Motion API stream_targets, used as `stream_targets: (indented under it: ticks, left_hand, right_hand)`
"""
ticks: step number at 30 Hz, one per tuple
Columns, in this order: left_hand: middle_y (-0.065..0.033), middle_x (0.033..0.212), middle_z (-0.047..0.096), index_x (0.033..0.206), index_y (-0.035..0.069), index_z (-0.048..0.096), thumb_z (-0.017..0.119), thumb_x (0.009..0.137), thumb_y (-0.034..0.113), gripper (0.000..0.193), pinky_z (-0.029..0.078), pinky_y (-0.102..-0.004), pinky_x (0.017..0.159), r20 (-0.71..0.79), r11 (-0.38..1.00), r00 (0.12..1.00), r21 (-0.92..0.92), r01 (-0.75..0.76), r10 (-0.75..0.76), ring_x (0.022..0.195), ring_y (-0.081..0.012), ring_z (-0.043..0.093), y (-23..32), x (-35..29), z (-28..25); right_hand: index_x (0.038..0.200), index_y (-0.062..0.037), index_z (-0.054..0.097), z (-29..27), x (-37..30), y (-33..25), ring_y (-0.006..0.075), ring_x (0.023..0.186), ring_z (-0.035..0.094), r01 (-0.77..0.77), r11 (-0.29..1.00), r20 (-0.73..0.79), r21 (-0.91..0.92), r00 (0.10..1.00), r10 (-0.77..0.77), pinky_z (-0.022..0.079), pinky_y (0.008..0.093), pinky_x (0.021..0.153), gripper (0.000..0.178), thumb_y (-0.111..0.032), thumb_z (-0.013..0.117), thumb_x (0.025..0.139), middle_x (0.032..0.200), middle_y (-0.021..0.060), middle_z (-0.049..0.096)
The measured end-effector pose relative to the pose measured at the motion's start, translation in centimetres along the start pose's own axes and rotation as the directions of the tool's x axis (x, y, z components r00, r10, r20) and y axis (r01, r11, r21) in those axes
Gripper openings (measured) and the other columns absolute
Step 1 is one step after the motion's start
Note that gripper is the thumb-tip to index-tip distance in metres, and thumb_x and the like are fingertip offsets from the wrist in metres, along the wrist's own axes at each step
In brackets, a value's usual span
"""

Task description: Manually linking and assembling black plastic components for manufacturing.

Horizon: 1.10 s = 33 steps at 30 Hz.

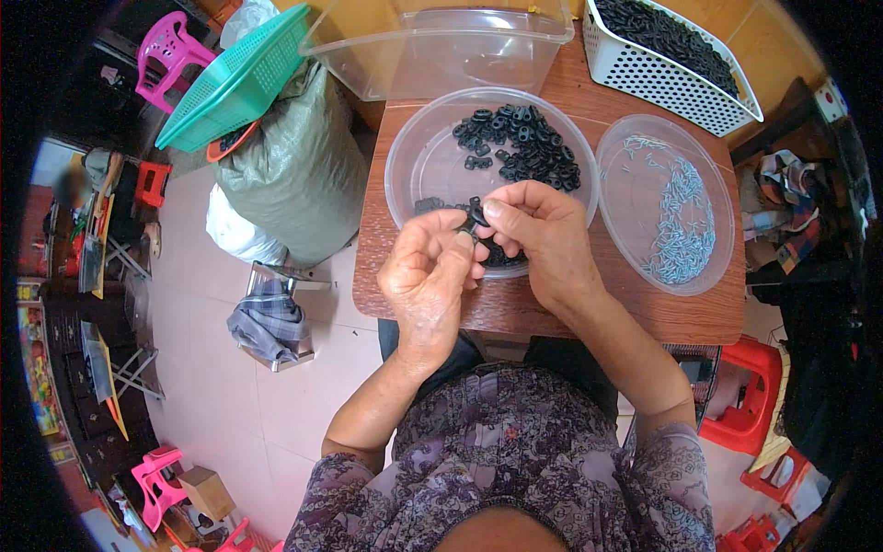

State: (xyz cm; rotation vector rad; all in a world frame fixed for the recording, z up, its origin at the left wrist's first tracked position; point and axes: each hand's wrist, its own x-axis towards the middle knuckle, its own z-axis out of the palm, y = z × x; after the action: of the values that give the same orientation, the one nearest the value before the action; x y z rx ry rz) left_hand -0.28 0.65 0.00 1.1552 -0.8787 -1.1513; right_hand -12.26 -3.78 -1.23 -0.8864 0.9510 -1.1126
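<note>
My left hand (428,271) and my right hand (544,237) meet over the near rim of a round see-through tub (409,170). Between the fingertips of both, pinched closed, is a small black plastic piece (475,212); its exact shape is partly covered by my fingers. Inside the tub, a heap of similar black pieces (533,143) with holes lies mostly at the far right, and more lie under my hands. To the right, a round see-through lid (635,248) carries many small silvery screws (682,221).
The brown wooden table (405,299) bears the tub and lid. Behind stand a see-through box (368,78) and a white perforated basket (635,78) of black pieces. Left are a full sack (303,175), a green basket (244,78) and a stool with cloth (269,322). A red stool (759,386) is at right.
</note>
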Motion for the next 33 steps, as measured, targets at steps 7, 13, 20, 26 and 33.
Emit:
stream_targets:
  ticks: [7, 13, 20, 26, 33]
  left_hand:
    - [-0.0059, 0.074, 0.06, 0.102, -0.004, 0.052, 0.052, 0.085, 0.0, 0.017, 0.042, -0.0158, 0.05, 0.001, 1.0, 1.0, -0.01, -0.005, 0.005, 0.057, -0.0059, 0.053, -0.3, 0.0, -0.1]
    - [-0.0058, 0.073, 0.06, 0.103, -0.004, 0.052, 0.052, 0.085, 0.0, 0.018, 0.042, -0.0157, 0.05, -0.008, 0.999, 0.999, -0.008, -0.043, 0.043, 0.058, -0.0059, 0.053, -0.6, 0.0, 0.0]
    - [-0.0047, 0.072, 0.059, 0.104, -0.003, 0.052, 0.051, 0.085, -0.001, 0.019, 0.042, -0.0155, 0.051, -0.01, 0.998, 0.998, -0.008, -0.06, 0.06, 0.058, -0.0057, 0.052, -0.8, 0.0, 0.0]
    - [-0.0045, 0.072, 0.058, 0.105, -0.003, 0.051, 0.05, 0.084, -0.003, 0.021, 0.042, -0.0158, 0.052, -0.011, 0.997, 1.0, -0.072, -0.022, 0.022, 0.059, -0.0059, 0.052, -0.8, 0.1, 0.1]
    - [-0.0046, 0.072, 0.058, 0.107, -0.004, 0.05, 0.049, 0.085, -0.003, 0.021, 0.043, -0.0167, 0.053, -0.001, 0.994, 0.998, -0.091, -0.065, 0.065, 0.06, -0.0063, 0.052, -1.2, 0.2, 0.1]
  right_hand:
    - [0.086, -0.001, 0.061, 0.2, -0.2, -0.1, 0.0046, 0.059, 0.049, 0.006, 0.999, 0.0, -0.054, 1.0, -0.006, 0.038, 0.0176, 0.053, 0.012, -0.012, 0.062, 0.081, 0.071, 0.0032, 0.061]
    - [0.086, -0.0021, 0.062, 0.3, -0.5, -0.1, 0.0045, 0.061, 0.051, 0.086, 0.994, 0.017, -0.068, 0.996, -0.085, 0.038, 0.0174, 0.054, 0.013, -0.014, 0.062, 0.081, 0.072, 0.0014, 0.061]
    - [0.088, -0.0023, 0.062, 0.3, -0.7, -0.1, 0.0044, 0.066, 0.054, 0.119, 0.984, 0.032, -0.133, 0.993, -0.116, 0.039, 0.0177, 0.055, 0.012, -0.012, 0.061, 0.081, 0.073, 0.0004, 0.061]
    - [0.088, -0.0005, 0.061, 0.4, -0.9, -0.1, 0.0051, 0.067, 0.055, 0.131, 0.985, 0.027, -0.113, 0.991, -0.129, 0.041, 0.0183, 0.057, 0.011, -0.008, 0.06, 0.081, 0.076, 0.0007, 0.061]
    - [0.087, 0.0032, 0.058, 0.9, -1.1, -0.1, 0.0082, 0.061, 0.054, 0.175, 0.981, 0.043, -0.085, 0.984, -0.172, 0.045, 0.0221, 0.055, 0.008, -0.002, 0.055, 0.082, 0.07, 0.004, 0.058]
